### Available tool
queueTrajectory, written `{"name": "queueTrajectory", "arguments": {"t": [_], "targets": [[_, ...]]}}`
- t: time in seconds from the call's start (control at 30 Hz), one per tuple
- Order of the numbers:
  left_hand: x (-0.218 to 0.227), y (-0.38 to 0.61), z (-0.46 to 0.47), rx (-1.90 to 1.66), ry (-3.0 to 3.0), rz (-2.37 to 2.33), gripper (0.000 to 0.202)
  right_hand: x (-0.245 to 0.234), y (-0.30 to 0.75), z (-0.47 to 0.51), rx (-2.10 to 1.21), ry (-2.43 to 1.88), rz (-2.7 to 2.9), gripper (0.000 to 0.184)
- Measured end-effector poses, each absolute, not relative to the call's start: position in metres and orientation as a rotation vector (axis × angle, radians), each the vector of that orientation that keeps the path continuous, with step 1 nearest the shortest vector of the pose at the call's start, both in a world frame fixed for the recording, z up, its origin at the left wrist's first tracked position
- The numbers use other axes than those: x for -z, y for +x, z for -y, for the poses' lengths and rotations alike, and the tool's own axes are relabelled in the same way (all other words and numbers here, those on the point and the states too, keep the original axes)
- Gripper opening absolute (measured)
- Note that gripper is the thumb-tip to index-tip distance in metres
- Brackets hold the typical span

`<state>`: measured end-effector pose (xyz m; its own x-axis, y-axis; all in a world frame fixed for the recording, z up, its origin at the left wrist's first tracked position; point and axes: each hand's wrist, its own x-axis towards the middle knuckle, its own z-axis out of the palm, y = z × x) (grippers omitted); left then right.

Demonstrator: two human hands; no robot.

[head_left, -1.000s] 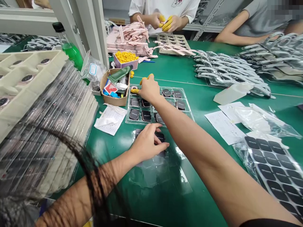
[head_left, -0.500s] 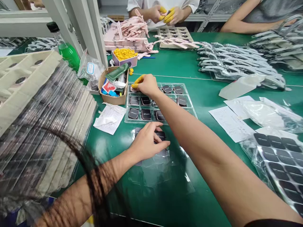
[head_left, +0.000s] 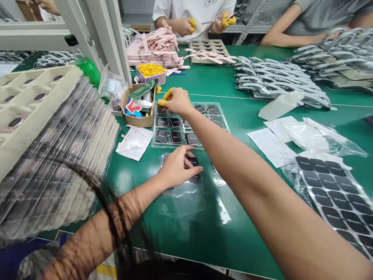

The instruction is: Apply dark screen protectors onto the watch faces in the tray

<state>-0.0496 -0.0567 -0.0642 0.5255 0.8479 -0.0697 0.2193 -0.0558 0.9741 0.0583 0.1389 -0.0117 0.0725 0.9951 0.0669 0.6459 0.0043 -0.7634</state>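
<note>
My right hand (head_left: 178, 102) reaches over the far left corner of a clear plastic tray (head_left: 189, 147). Yellow finger covers are on its fingertips, pinched together above the corner compartment; whatever may be between them is too small to make out. Square black-faced pieces with rounded corners, such as this black square piece (head_left: 175, 137), sit in the tray's compartments. Nearer to me, my left hand (head_left: 178, 166) lies with fingers spread over a clear sheet of black square stickers (head_left: 192, 161), covering part of it.
Stacked trays (head_left: 87, 155) rise at the left. A cardboard box (head_left: 140, 121) of small items and a paper slip (head_left: 135, 144) adjoin the tray. To the right are papers (head_left: 271, 146), a sticker sheet (head_left: 338, 186) and bundled grey straps (head_left: 279, 77). Two people sit opposite.
The camera view has shifted a little. My right hand stays at the tray's far left corner, its fingers pinched. My left hand keeps its place on the sticker sheet. The opposite person's hands have moved apart.
</note>
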Motion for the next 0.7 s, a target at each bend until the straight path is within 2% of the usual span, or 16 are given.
{"name": "queueTrajectory", "arguments": {"t": [0.1,0.27,0.37,0.5,0.6,0.7], "targets": [[0.06,-0.05,0.057,-0.694,1.461,-0.967,0.066,0.003,0.088,-0.061,-0.894,-1.358,1.427,0.033],[0.058,-0.05,0.058,-0.758,1.335,-0.912,0.091,0.025,0.13,0.088,-0.99,-1.482,1.075,0.048],[0.06,-0.051,0.06,-0.73,1.399,-0.824,0.087,0.048,0.134,0.123,-1.071,-1.499,1.0,0.052],[0.058,-0.052,0.063,-0.75,1.564,-0.865,0.072,0.06,0.127,0.119,-1.02,-1.469,1.09,0.034],[0.055,-0.051,0.064,-0.754,1.638,-0.921,0.06,0.063,0.128,0.114,-0.97,-1.425,1.098,0.033],[0.054,-0.05,0.065,-0.784,1.612,-0.935,0.063,0.068,0.13,0.115,-0.873,-1.436,1.156,0.035]]}}
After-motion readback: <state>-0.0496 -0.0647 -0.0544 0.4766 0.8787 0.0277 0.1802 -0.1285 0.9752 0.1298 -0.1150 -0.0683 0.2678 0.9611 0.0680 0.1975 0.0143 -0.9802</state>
